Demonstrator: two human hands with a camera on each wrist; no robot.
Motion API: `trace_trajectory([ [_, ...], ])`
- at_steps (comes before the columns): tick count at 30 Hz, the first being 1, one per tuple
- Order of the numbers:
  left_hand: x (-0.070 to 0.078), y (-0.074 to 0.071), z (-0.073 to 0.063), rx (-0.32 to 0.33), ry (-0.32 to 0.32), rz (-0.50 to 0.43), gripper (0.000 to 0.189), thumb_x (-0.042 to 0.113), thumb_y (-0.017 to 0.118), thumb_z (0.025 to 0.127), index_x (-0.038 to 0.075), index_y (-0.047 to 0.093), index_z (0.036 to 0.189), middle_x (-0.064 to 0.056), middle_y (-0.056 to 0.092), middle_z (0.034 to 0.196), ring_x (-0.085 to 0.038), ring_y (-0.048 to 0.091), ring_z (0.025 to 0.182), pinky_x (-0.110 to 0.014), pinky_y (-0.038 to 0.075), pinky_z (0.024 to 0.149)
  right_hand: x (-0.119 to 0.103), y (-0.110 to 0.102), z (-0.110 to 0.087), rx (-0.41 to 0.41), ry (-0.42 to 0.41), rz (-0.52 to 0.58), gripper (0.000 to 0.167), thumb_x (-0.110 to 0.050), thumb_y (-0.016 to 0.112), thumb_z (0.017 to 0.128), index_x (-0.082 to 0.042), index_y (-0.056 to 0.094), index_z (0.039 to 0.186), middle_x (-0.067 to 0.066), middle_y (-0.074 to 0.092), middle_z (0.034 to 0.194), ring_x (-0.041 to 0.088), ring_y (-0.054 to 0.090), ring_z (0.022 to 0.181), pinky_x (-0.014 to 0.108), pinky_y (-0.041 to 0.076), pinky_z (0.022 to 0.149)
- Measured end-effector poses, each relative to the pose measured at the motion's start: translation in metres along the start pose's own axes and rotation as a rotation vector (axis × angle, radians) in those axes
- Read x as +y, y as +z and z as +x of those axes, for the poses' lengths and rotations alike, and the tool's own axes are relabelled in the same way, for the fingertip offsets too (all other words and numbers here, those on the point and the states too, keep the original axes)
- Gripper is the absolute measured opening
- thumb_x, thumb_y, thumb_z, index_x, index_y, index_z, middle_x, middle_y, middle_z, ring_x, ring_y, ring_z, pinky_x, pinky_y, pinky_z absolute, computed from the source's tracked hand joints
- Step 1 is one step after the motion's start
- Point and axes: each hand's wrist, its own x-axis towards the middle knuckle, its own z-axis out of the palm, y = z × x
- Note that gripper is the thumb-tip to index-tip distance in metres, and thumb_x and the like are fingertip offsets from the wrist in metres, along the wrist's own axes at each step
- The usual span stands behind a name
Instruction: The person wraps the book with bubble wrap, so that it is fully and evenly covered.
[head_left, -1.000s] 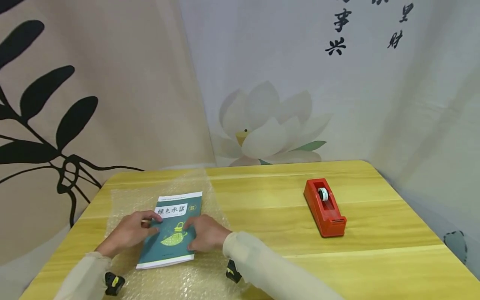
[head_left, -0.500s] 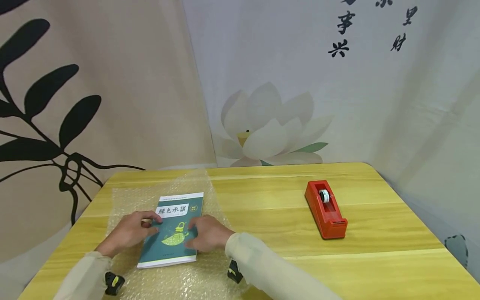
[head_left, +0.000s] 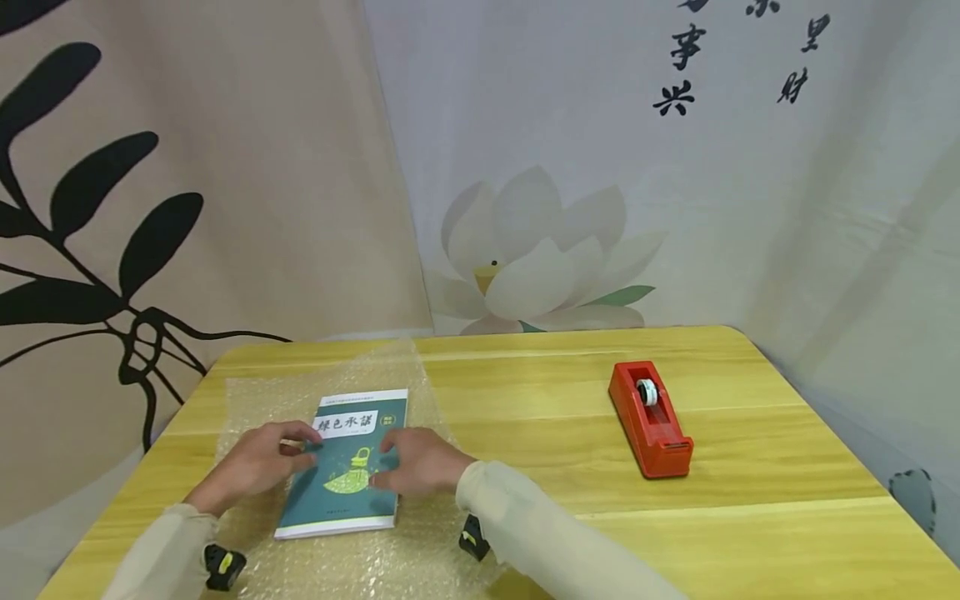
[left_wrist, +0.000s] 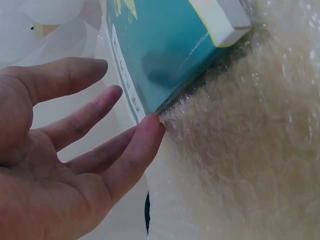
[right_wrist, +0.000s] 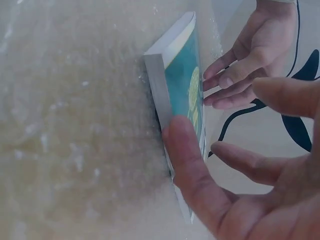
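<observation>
- Head: the book (head_left: 341, 464) lies face up on flat bubble wrap (head_left: 360, 567), left of the middle of the surface (head_left: 562, 550), the wrap reaching its far edge; that placing looks done; no wrap is folded over the book; the red tape dispenser (head_left: 663, 454) stands untouched towards the right edge; left hand (head_left: 258, 467) and right hand (head_left: 423, 462) flank the book, fingers parted, gripping nothing.
- Left wrist: loosely spread fingers, one fingertip (left_wrist: 151, 125) seemingly touching the book's corner; the head view leaves this unclear.
- Right wrist: page block (right_wrist: 160, 90) visible, unlike from above; one finger apparently touches that side; the others stand clear.
</observation>
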Motion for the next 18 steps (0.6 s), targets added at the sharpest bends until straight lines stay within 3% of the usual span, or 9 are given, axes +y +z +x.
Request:
trace_trajectory([
  [4, -0.001, 0.001, -0.003, 0.009, -0.024, 0.008, 0.031, 0.017, 0.070, 0.091, 0.003, 0.067, 0.119, -0.027, 0.063, 0.131, -0.043, 0.065, 0.113, -0.052, 0.058, 0.086, 0.002, 0.000, -0.001, 0.000, -0.002, 0.003, 0.048, -0.038, 0.072, 0.090, -0.013, 0.062, 0.130, 0.002, 0.065, 0.134, 0.019, 0.059, 0.128, 0.030, 0.051, 0.101],
  [8, -0.005, -0.001, -0.011, 0.001, -0.002, 0.026, 0.033, 0.015, 0.070, 0.091, 0.001, 0.068, 0.121, -0.024, 0.067, 0.127, -0.037, 0.067, 0.108, -0.049, 0.058, 0.085, 0.001, 0.000, -0.003, -0.002, -0.017, -0.010, 0.046, -0.038, 0.071, 0.091, -0.013, 0.062, 0.129, 0.003, 0.065, 0.134, 0.020, 0.057, 0.130, 0.029, 0.050, 0.102],
  [15, -0.022, -0.008, -0.034, -0.053, 0.124, -0.009, 0.034, 0.010, 0.073, 0.089, 0.004, 0.069, 0.122, -0.025, 0.063, 0.134, -0.047, 0.061, 0.120, -0.044, 0.061, 0.083, 0.000, -0.003, -0.006, 0.005, -0.030, -0.068, 0.045, -0.040, 0.070, 0.091, -0.015, 0.064, 0.128, 0.000, 0.064, 0.135, 0.018, 0.054, 0.133, 0.029, 0.049, 0.105],
  [18, -0.030, -0.008, -0.045, -0.081, 0.149, -0.026, 0.037, 0.005, 0.076, 0.085, 0.007, 0.069, 0.122, -0.025, 0.062, 0.135, -0.047, 0.060, 0.122, -0.040, 0.062, 0.080, 0.000, -0.004, -0.007, 0.006, -0.043, -0.086, 0.044, -0.040, 0.070, 0.092, -0.015, 0.064, 0.128, -0.001, 0.065, 0.134, 0.017, 0.054, 0.133, 0.027, 0.048, 0.105],
])
